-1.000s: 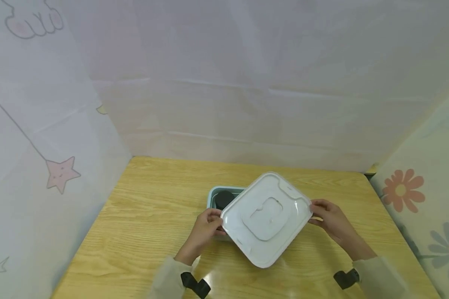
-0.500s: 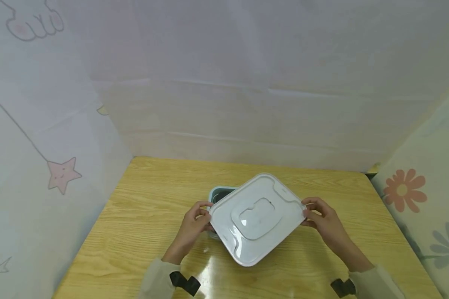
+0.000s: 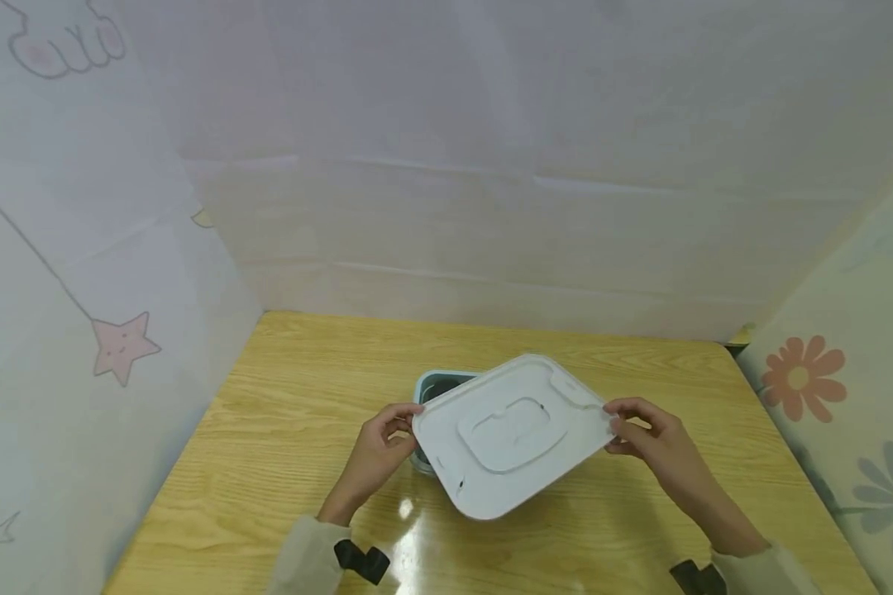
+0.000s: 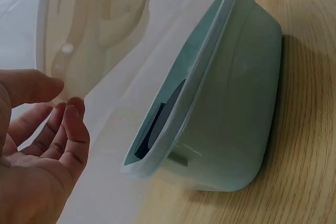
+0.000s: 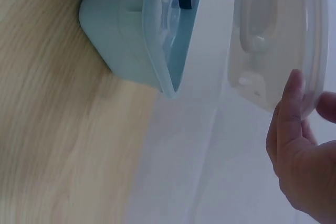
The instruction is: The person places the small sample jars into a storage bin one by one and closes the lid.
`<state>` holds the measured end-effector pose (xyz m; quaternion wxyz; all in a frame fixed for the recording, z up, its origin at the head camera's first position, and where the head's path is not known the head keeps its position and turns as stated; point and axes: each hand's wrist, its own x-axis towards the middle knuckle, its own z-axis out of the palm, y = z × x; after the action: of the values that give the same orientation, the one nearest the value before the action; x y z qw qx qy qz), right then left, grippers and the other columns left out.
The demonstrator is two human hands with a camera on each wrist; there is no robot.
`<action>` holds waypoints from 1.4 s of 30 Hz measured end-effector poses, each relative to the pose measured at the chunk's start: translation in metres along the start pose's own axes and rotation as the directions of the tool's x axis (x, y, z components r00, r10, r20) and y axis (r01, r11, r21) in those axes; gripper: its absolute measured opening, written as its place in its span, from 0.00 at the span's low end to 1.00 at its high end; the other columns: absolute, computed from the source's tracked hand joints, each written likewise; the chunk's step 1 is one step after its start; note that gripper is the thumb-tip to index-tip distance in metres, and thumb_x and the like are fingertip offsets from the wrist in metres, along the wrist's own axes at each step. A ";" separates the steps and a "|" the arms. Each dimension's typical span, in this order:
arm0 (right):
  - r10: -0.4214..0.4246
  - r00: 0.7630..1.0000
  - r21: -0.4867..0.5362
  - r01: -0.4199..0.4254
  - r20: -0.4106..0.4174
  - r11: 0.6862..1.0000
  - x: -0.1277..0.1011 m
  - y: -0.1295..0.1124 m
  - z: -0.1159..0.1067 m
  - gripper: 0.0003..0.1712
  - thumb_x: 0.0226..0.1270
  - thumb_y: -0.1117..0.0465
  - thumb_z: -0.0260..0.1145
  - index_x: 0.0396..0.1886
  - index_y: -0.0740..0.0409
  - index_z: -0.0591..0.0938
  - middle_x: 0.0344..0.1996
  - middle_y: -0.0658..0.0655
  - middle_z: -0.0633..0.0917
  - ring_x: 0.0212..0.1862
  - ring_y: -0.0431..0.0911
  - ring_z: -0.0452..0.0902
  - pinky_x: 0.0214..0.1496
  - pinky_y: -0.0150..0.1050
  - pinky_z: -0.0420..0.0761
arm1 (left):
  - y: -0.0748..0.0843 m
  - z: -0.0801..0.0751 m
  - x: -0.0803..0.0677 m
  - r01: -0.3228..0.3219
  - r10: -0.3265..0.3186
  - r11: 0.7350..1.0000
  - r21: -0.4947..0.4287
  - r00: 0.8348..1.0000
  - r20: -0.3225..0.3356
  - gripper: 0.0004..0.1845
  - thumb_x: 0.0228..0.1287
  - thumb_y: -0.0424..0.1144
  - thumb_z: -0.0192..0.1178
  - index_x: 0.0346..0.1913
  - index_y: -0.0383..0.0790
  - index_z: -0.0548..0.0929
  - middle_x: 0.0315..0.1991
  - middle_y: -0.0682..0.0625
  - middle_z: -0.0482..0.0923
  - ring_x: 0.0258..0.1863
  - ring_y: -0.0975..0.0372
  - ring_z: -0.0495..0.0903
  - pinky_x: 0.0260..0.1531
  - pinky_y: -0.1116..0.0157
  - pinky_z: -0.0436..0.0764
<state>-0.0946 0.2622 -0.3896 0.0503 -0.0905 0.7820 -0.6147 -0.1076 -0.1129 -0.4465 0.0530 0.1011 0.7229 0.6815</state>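
Note:
A whitish translucent lid [image 3: 513, 434] is held at a slant above a light blue-green plastic box [image 4: 226, 87]. My left hand [image 3: 379, 446] pinches the lid's left corner between thumb and fingers. At the opposite corner my right hand [image 3: 655, 438] grips the rim, its thumb on top and fingers beneath. The lid is apart from the box, as both wrist views show. Inside the box lie a dark object [image 4: 163, 121] and a clear plastic piece [image 5: 169, 19]. In the head view the lid hides most of the box.
The box stands on a wood-grain table [image 3: 320, 372]. White printed sheets [image 3: 491, 207] hang behind the table and along both sides. A black strap [image 3: 360, 562] sits on each sleeve near the wrist.
The lid first shifts left and turns a little, then tips flatter, covering more of the box. Both hands keep hold of its corners; the left hand has moved leftward with it.

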 end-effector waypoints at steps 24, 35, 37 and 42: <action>-0.275 0.946 -0.025 0.284 0.173 0.959 0.008 -0.005 -0.011 0.15 0.68 0.77 0.53 0.54 0.74 0.72 0.47 0.46 0.78 0.45 0.35 0.81 0.44 0.29 0.82 | -0.005 -0.009 0.000 -0.046 0.047 0.999 0.002 0.998 -0.052 0.20 0.61 0.32 0.62 0.55 0.28 0.78 0.50 0.34 0.76 0.43 0.70 0.80 0.45 0.72 0.80; -0.598 0.800 -0.356 0.572 0.044 0.739 0.013 0.006 0.000 0.15 0.57 0.78 0.64 0.46 0.71 0.80 0.43 0.51 0.79 0.47 0.31 0.78 0.45 0.22 0.78 | -0.011 -0.007 0.004 -0.259 0.257 0.966 0.000 0.958 -0.126 0.19 0.58 0.26 0.62 0.53 0.24 0.78 0.49 0.31 0.75 0.47 0.71 0.79 0.46 0.72 0.80; -0.694 0.720 -0.451 0.626 0.021 0.636 0.015 0.008 0.002 0.10 0.62 0.67 0.64 0.40 0.69 0.83 0.39 0.56 0.81 0.46 0.30 0.77 0.46 0.19 0.76 | -0.012 -0.006 0.004 -0.292 0.291 0.956 0.018 0.944 -0.154 0.18 0.58 0.26 0.62 0.52 0.25 0.79 0.48 0.32 0.76 0.47 0.70 0.79 0.47 0.72 0.80; -0.868 0.497 -0.605 0.688 -0.009 0.400 0.020 0.007 0.009 0.23 0.68 0.52 0.58 0.30 0.68 0.86 0.31 0.65 0.82 0.47 0.29 0.75 0.47 0.14 0.72 | -0.013 -0.004 0.002 -0.354 0.370 0.929 0.107 0.905 -0.211 0.15 0.58 0.25 0.62 0.49 0.26 0.82 0.47 0.34 0.78 0.48 0.72 0.78 0.46 0.72 0.80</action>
<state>-0.1132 0.2508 -0.3984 -0.4031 -0.3582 0.7754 -0.3285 -0.1118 -0.1171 -0.4588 -0.1608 0.1566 0.7150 0.6621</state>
